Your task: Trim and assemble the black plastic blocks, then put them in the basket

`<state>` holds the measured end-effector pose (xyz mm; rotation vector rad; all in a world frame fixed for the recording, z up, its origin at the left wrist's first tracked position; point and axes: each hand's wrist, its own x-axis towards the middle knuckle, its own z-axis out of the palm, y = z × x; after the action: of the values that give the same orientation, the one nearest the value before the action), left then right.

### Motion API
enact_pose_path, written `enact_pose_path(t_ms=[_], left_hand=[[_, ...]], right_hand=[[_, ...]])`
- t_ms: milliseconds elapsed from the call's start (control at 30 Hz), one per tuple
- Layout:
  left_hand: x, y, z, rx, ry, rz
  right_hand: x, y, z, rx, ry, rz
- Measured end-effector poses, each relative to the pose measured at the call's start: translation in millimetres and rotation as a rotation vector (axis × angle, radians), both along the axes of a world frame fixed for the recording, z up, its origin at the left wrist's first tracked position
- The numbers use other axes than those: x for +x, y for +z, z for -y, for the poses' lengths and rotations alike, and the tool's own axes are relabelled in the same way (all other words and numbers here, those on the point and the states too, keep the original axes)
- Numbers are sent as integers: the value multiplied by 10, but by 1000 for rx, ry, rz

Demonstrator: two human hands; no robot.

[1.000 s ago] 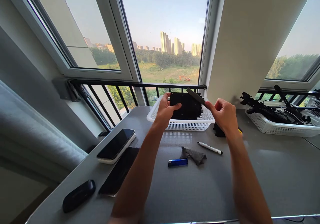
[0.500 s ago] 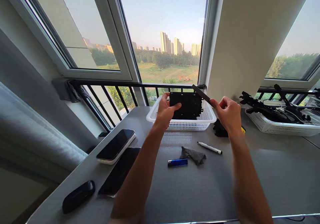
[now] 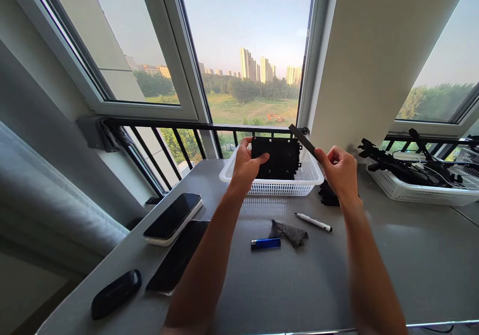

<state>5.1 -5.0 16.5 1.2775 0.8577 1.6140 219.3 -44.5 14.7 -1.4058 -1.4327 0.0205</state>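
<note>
My left hand (image 3: pixel 245 165) grips the left edge of a flat black plate (image 3: pixel 279 156), held upright over a white mesh basket (image 3: pixel 275 186). My right hand (image 3: pixel 339 171) pinches the lower end of a narrow dark strip (image 3: pixel 302 139). The strip slants up and to the left, and its upper end reaches the plate's top right corner. Both hands are raised above the grey table (image 3: pixel 284 280), close to the window railing (image 3: pixel 194 125).
On the table lie a blue lighter (image 3: pixel 265 244), a grey cloth (image 3: pixel 290 232), a white marker (image 3: pixel 313 222) and a small black part (image 3: pixel 326 194) behind my right wrist. Two phones (image 3: pixel 172 216) and a black case (image 3: pixel 116 293) lie left. Another basket (image 3: pixel 411 188) of black parts stands right.
My right hand has lifted the strip a little, so its upper end stands higher and steeper by the plate's corner. The plate and my left hand have barely moved.
</note>
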Motion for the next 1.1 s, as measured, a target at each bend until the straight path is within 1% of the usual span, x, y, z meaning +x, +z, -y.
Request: enact_pose_path(t_ms=[100,167,333,433,567,633,700,767,833,967,1033,1100], left_hand=[[46,18,56,-11,-45,-24],[49,34,79,-5,-51,-28],[-5,39,35,-4,-17,14],[19,13,12,0,-16,23],[111,-36,35,29,-31,-21],[139,-48,54,35,-45,-41],[139,-43,65,26,-65,-35],[112,-26,63,4,-81,-2],[70,-9,44,-14,-80,31],[14,-11,-11,-15,-43,42],[31,-30,-17,-5,-18,8],[79,-52,4,2,-18,-56]], right_hand=[[-130,-5,17,-12,63,39],[-165,-14,3,-20,65,60],[-8,-12,-47,20,-54,36],[11,9,-15,32,-37,26],[-190,20,69,-34,72,95],[-287,17,91,-74,81,138],[-316,15,90,-93,67,155],[-261,18,70,-86,47,149],[-143,24,41,-64,13,128],[92,23,-7,-44,-82,38],[112,14,-15,-29,-101,-32],[43,1,-10,9,-88,-67]])
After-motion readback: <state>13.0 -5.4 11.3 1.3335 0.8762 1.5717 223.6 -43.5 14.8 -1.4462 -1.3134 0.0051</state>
